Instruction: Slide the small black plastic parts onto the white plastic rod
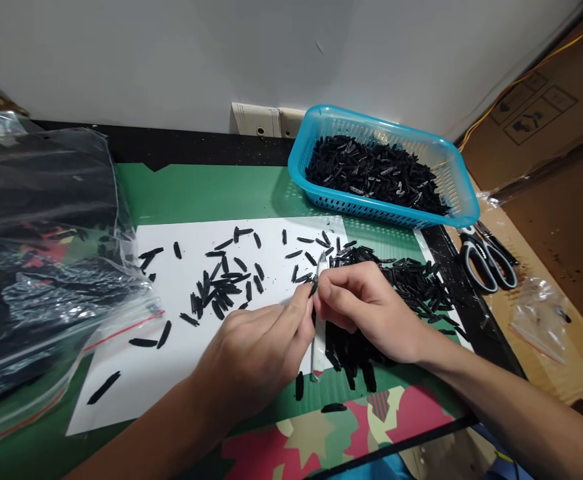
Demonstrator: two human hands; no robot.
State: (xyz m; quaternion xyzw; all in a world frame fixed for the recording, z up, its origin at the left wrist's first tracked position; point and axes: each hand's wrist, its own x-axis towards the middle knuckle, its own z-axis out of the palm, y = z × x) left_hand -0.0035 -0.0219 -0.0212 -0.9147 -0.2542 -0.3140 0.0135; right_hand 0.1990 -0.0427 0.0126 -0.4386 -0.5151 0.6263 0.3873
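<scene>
Over the middle of the work surface, my left hand (266, 340) and my right hand (371, 300) meet, fingertips pinched. Between them is a small black strip (314, 288), mostly covered by the fingers. A narrow white stick-like thing (319, 353) with a pointed far end runs beneath the fingertips; whether a hand grips it is unclear. Beside my right hand lies a heap of black strips (411, 283), partly hidden under the hand. To the left, a looser group of black strips (221, 290) is scattered on a white paper sheet (166, 387).
A blue plastic basket (386, 123) full of black strips stands at the back right. Large clear zip bags (56, 267) with dark contents cover the left side. Scissors (486, 260) and a small clear bag (541, 320) rest on cardboard at right. A wall rises behind.
</scene>
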